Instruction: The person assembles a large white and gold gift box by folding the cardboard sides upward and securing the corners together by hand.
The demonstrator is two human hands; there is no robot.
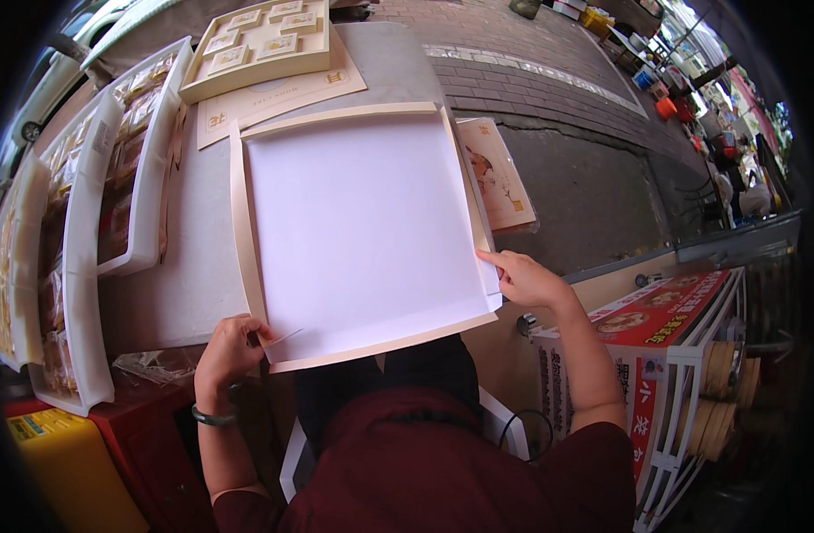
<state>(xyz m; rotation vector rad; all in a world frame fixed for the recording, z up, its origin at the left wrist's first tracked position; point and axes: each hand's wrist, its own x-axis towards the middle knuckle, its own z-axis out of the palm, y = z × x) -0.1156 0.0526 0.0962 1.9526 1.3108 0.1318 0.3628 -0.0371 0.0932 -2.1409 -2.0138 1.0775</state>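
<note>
A large, square cardboard box lid point(363, 222) lies with its white inside up, and cream-coloured edges stand folded along its sides. Its near edge reaches past the table toward my lap. My left hand point(229, 349) is closed on the near left corner, where a small slit or loose flap shows. At the near right corner, my right hand point(530, 280) pinches the side edge, its index finger stretched along the white corner flap. The fingers beneath the cardboard are partly hidden.
Long white plastic trays point(85, 293) of wrapped goods stand on the left. A shallow cream box point(256, 53) with small packs rests on printed card point(345, 80) at the far side of the grey table point(194, 293). A wrapped printed card point(498, 173) lies right; below it stands a red-signed rack point(665, 311).
</note>
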